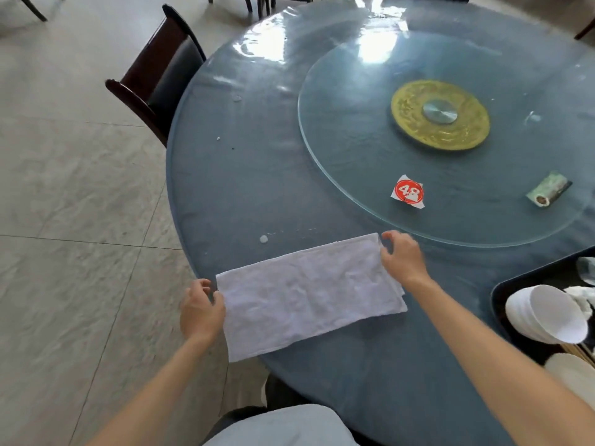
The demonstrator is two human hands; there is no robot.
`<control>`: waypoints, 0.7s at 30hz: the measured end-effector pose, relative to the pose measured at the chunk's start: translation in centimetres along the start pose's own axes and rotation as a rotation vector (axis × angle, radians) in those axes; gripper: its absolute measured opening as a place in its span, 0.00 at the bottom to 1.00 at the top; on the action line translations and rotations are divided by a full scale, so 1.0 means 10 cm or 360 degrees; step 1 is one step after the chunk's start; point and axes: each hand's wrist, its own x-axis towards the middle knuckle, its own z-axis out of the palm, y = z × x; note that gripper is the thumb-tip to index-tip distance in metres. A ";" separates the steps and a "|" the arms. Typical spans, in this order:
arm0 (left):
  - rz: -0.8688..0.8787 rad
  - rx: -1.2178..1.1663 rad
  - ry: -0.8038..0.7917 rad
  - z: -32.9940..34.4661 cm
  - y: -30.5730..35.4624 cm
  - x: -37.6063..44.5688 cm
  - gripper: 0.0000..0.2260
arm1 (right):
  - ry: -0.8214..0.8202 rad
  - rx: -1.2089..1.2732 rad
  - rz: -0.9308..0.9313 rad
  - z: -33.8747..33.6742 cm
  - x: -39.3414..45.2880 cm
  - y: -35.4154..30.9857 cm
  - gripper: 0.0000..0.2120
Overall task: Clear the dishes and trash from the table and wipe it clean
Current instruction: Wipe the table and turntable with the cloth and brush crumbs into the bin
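Observation:
A folded white cloth (309, 292) lies flat at the near left edge of the round blue table (257, 175), its left end hanging over the rim. My left hand (201, 312) pinches the cloth's left end. At the far right corner my right hand (402, 257) holds the cloth with curled fingers. A black tray (502, 284) at the right carries stacked white bowls (544, 312), crumpled tissue (581, 299) and a white plate (570, 370). Small white spills (263, 239) dot the table just beyond the cloth.
A glass turntable (354, 149) with a gold centre disc (439, 114) fills the table's middle; on it lie a red-and-white number card (408, 191) and a green rolled wrapper (547, 189). A dark wooden chair (161, 75) stands at the table's left. Tiled floor lies to the left.

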 end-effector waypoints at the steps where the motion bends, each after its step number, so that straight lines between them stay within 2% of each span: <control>1: 0.0155 0.0066 0.0032 0.06 0.01 -0.08 0.11 | -0.0026 -0.0088 -0.0125 0.14 -0.12 0.00 0.19; 4: 0.0774 0.0257 -0.0034 0.34 0.09 -0.44 0.17 | -0.0178 -0.0362 -0.0585 0.52 -0.43 0.05 0.26; 6: 0.0970 0.0412 -0.0189 0.56 0.17 -0.61 0.24 | -0.0211 -0.0493 -0.0797 0.69 -0.52 0.10 0.30; 8: 0.1021 0.0556 -0.0370 0.77 0.22 -0.70 0.31 | -0.0252 -0.0538 -0.0923 0.77 -0.52 0.12 0.33; 10: 0.1058 0.0662 -0.0416 0.92 0.20 -0.72 0.34 | -0.0328 -0.0655 -0.1027 0.84 -0.50 0.15 0.35; 14: 0.1171 0.0745 -0.0352 1.03 0.10 -0.71 0.36 | -0.0325 -0.0849 -0.1275 0.98 -0.52 0.28 0.38; 21: 0.1152 0.0801 -0.0170 1.04 0.09 -0.65 0.37 | -0.0247 -0.0909 -0.1328 1.04 -0.39 0.22 0.41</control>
